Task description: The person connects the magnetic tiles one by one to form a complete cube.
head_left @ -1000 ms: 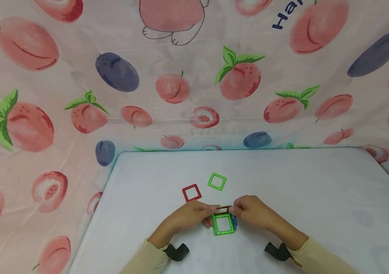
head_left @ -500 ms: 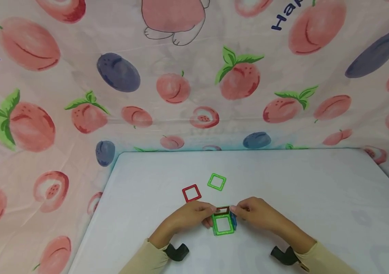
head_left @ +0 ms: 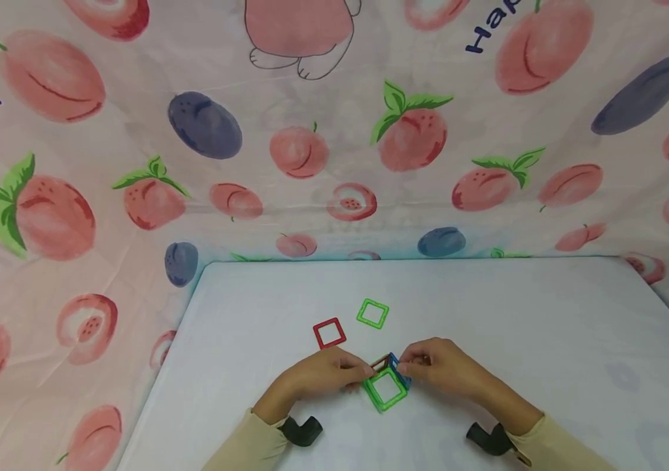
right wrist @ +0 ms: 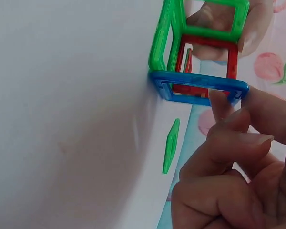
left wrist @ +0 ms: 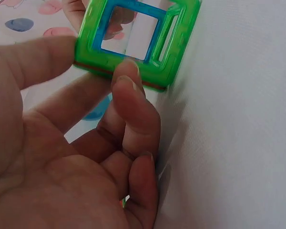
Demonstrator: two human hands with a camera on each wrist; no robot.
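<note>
In the head view, a small open cube of magnetic tiles stands turned cornerwise on the table, between both hands. Green tiles (head_left: 394, 401) make its top and left side, a blue tile (head_left: 406, 379) its right side, and a red tile (right wrist: 232, 62) its far side. My left hand (head_left: 325, 374) grips the cube's left corner with thumb and fingers, a fingertip against a green tile (left wrist: 169, 71). The thumb and a finger of my right hand (head_left: 443, 366) pinch the blue tile (right wrist: 200, 78) at its edge. Fingers partly cover the cube's far side in the head view.
Beyond the left hand lies a loose red square tile (head_left: 334, 343). A loose green square tile (head_left: 369, 324) lies farther back. The white table (head_left: 516, 314) meets a fruit-print cloth (head_left: 310, 216) behind and at the sides.
The tile cube has turned counterclockwise, its near corner now pointing toward me. My left hand has shifted slightly with it; the right hand stays at the blue side. The loose tiles lie still.
</note>
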